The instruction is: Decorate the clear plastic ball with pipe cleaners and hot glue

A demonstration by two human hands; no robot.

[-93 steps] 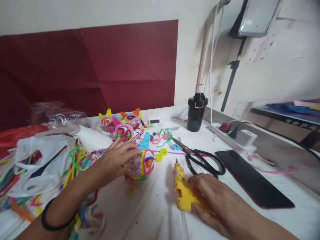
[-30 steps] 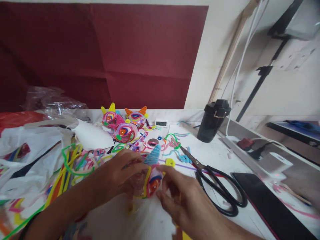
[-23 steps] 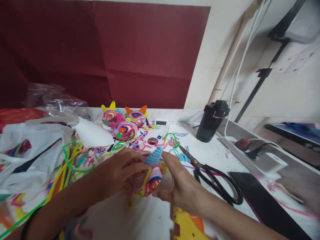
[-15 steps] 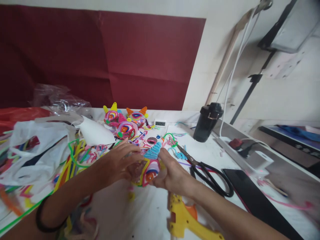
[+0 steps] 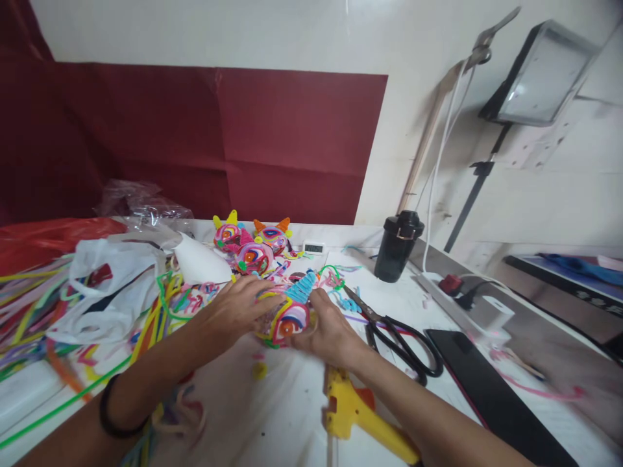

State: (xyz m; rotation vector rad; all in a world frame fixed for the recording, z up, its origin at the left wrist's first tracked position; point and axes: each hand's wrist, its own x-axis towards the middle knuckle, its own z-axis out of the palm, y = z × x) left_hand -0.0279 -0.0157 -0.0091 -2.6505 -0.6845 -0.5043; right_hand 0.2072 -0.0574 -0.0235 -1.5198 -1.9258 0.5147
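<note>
Between my hands is a colourful round fuzzy craft head (image 5: 287, 324), with an orange-centred eye ringed in white, blue and red. A light-blue striped cone (image 5: 302, 287) stands on its upper right, like an ear or horn. My left hand (image 5: 238, 308) is wrapped over the head's left side, and its thumb is hidden. With thumb and fingers, my right hand (image 5: 333, 331) grips the right side, its thumb tip beside the cone. Behind are similar finished-looking heads, one with orange ears (image 5: 272, 237), one with yellow ears (image 5: 227, 232) and a pink one (image 5: 253, 257).
Black-handled scissors (image 5: 403, 340) and a yellow glue gun (image 5: 360, 415) lie to the right, by a black phone-like slab (image 5: 491, 389). A black bottle (image 5: 398, 246) stands behind. Coloured pipe cleaners (image 5: 34, 305), a white bag (image 5: 104, 311) and white paper (image 5: 202, 259) fill the left.
My view has tilted up slightly. My left fingers have spread lower over the head's left side, showing more of it, and the blue cone stands more upright. Both hands still hold the head.
</note>
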